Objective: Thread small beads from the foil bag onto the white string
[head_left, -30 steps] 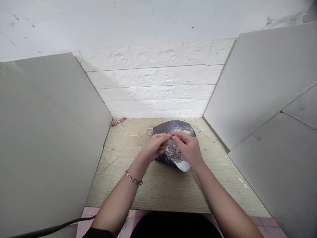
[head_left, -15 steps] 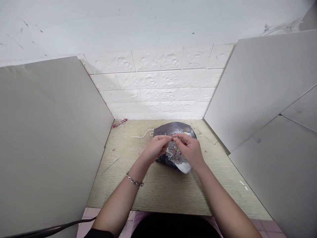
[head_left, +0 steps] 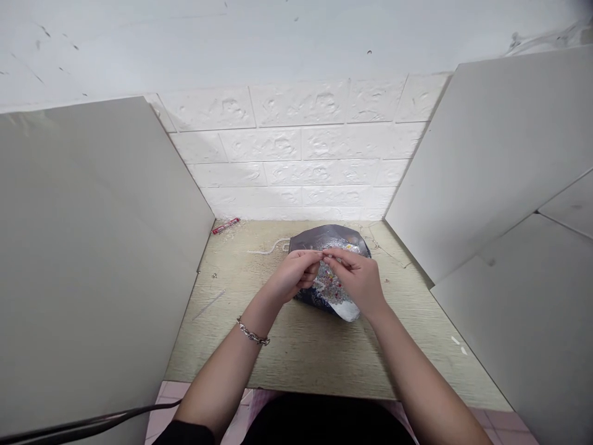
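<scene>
A dark foil bag lies open on the wooden table, with several small coloured beads showing in its mouth. My left hand and my right hand meet just above the bag, fingertips pinched together on something too small to make out. A metal chain bracelet sits on my left wrist.
Grey boards wall the table on the left and on the right. A white brick wall closes the back. A red tube lies at the back left, a string of pale beads beside the bag, a thin rod near the left board. A dark cable crosses the lower left.
The hands stay pinched together over the bag with only slight finger shifts. The view has moved a little.
</scene>
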Action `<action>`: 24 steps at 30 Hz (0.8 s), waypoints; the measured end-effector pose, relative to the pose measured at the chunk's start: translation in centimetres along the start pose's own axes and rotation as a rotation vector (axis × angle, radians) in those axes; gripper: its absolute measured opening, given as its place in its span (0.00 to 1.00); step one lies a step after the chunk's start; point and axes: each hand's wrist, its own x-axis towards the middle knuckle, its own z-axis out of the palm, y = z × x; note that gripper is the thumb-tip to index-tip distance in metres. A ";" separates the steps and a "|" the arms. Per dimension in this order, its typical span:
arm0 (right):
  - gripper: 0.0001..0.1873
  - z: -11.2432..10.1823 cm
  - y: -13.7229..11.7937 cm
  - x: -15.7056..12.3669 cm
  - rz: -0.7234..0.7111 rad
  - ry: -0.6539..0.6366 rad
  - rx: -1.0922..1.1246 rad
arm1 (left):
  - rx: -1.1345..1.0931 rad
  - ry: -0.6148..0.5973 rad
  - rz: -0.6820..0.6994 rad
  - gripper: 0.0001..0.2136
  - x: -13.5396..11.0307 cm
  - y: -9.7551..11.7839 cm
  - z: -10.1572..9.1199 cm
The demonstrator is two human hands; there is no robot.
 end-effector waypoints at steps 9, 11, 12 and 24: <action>0.10 0.0 0.2 0.0 -0.052 0.064 0.024 | -0.019 -0.045 0.014 0.12 -0.1 0.0 0.0; 0.11 0.0 0.2 -0.1 -0.057 0.092 0.027 | -0.063 -0.057 0.010 0.11 0.0 0.0 -0.1; 0.11 0.0 0.2 -0.2 -0.054 0.106 0.028 | -0.084 -0.060 0.007 0.11 0.0 0.0 -0.1; 0.11 0.1 0.2 -0.6 -0.185 0.126 -0.249 | -0.164 -0.050 0.011 0.08 0.2 -0.6 -0.1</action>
